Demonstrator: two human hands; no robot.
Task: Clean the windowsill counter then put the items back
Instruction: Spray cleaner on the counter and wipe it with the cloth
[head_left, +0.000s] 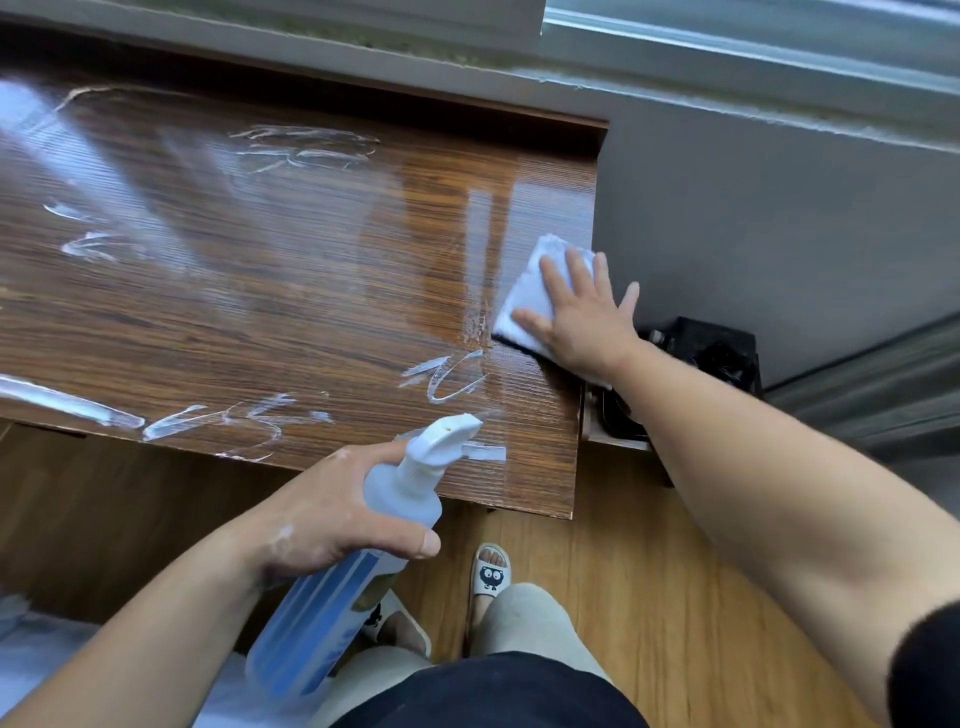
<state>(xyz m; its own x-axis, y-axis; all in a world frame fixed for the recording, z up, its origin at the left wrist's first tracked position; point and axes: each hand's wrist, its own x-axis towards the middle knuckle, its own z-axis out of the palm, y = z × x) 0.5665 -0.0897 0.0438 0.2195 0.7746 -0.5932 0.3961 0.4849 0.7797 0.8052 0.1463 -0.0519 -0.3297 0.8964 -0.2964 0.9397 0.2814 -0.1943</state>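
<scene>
Right hand (582, 317) laid flat with fingers spread on white cloth (524, 296), pressed to wooden counter (291, 270) near its right edge, left hand (332, 514) clenched around spray bottle (363, 551), nozzle aimed toward cloth, white foam streaks (441, 379) noted between both hands.

Both forearms bare. Black short sleeve (930, 670) on right arm, black top (493, 696) at waist. Pale beige trousers (524, 618). White open-toe slippers (491, 574), black cartoon face on the strap. White flecks on left hand (332, 514) and wrist
</scene>
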